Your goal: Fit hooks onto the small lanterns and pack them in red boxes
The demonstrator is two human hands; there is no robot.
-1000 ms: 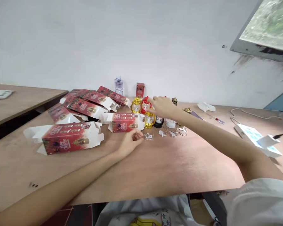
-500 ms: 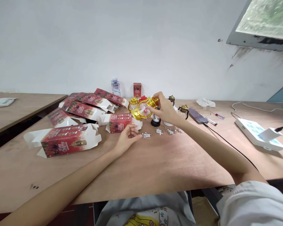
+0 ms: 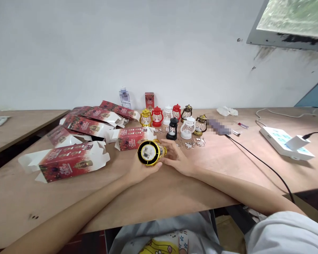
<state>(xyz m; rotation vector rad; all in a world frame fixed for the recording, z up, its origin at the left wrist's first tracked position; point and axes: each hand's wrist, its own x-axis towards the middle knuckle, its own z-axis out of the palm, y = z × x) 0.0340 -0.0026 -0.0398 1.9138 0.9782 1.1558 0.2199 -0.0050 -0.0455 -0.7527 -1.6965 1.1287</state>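
A gold lantern (image 3: 149, 152) is tipped over between my hands, its round black-and-white underside turned toward me. My left hand (image 3: 141, 170) is closed around its lower left side, partly hidden behind the base. From the right, my right hand (image 3: 178, 159) grips the lantern's body with curled fingers. Just beyond stand several small lanterns, among them a black one (image 3: 172, 129), a white one (image 3: 188, 128), a bronze one (image 3: 200, 126), a red one (image 3: 157, 117) and another gold one (image 3: 146, 118). Small bent-wire pieces with pale shapes (image 3: 188, 144) lie in front of them.
Several red printed boxes (image 3: 69, 164) with raised flaps lie on the left. A clear bottle (image 3: 125, 98) and a small red box (image 3: 149, 101) stand by the wall. To the right are a blurred phone with a cable (image 3: 224, 130), a screwdriver (image 3: 240, 124), crumpled tissue (image 3: 227, 111) and a power strip (image 3: 286, 143).
The gold lantern has come down and nearer, and its base now faces me. My left hand, empty before, has taken hold of it along with my right. The view has shifted slightly.
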